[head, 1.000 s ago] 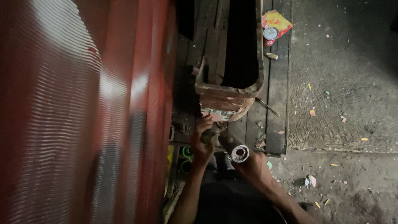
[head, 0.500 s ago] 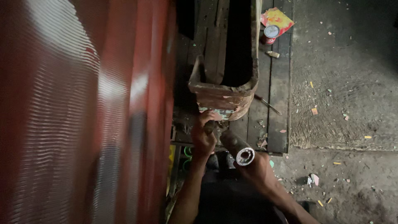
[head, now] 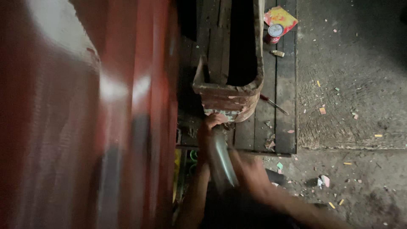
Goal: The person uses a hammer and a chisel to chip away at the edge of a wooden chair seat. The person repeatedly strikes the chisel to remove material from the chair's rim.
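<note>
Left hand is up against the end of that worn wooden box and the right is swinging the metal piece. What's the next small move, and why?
Probably slow the right hand and steady the metal cylinder before it meets anything. Both are motion-blurred, so the aim is uncertain, and the left hand sits right at the wooden box's chipped end, close to the cylinder's path.

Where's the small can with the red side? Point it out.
In the head view, the can stands upright at the top right on the dark wooden planks, against a yellow-and-red packet, just right of the worn wooden box.
</note>
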